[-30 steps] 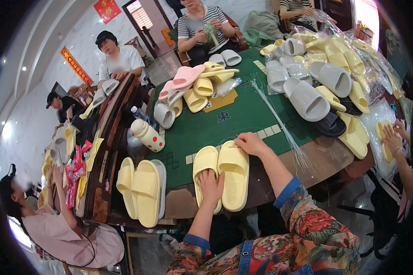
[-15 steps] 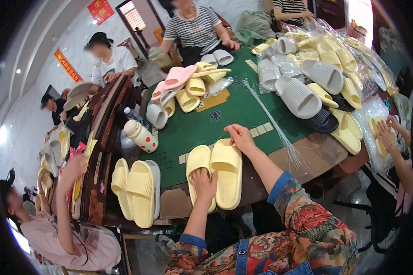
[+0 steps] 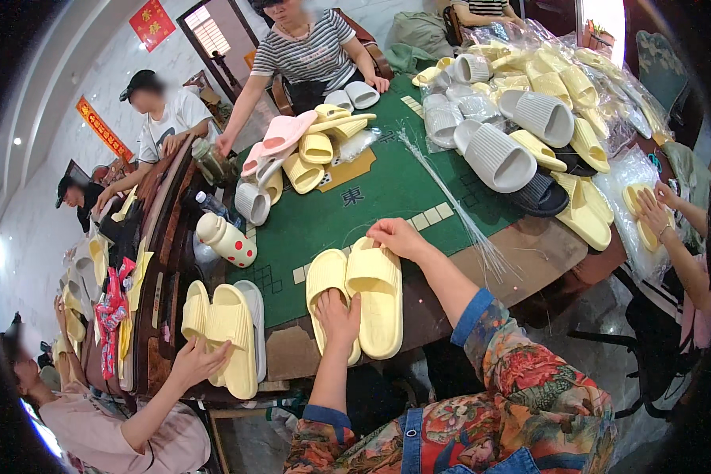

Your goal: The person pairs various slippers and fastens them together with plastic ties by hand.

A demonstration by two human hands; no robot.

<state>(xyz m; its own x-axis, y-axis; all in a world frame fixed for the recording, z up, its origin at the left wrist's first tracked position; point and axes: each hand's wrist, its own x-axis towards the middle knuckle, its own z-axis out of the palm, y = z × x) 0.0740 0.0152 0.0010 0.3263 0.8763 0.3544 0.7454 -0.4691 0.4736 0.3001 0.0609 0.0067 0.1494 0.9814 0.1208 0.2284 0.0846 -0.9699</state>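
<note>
Pair of pale yellow, ribbed foam slide slippers (image 3: 355, 296) lies side by side, touching, at the near edge of the green felt game table (image 3: 387, 186), heels toward the person, toes pointing away; both sole-down, thick chunky soles, wide ridged upper straps, matte soft-looking surface; the right-hand slipper sits slightly farther forward than the left-hand one

Left hand (image 3: 338, 316) lies flat on the heel end of the left-hand slipper, fingers spread and pressing down, not wrapped around anything; right hand (image 3: 399, 237) sits at the toe end of the right-hand slipper, fingers curled over its front edge; cannot tell whether that is a real pinch or just contact

Just right of the pair: bundle of thin clear plastic strands (image 3: 458, 209) running diagonally across the felt onto the brown tabletop; left of the pair, a second stack of pale yellow slippers (image 3: 225, 328) with another person's hand (image 3: 197, 359) on it; white bottle with red dots (image 3: 227, 239) stands near the table's left edge; far side of table: heap of yellow, pink and white slippers (image 3: 308, 146); right side: pile of grey and yellow slippers in clear bags (image 3: 529, 103)
</note>
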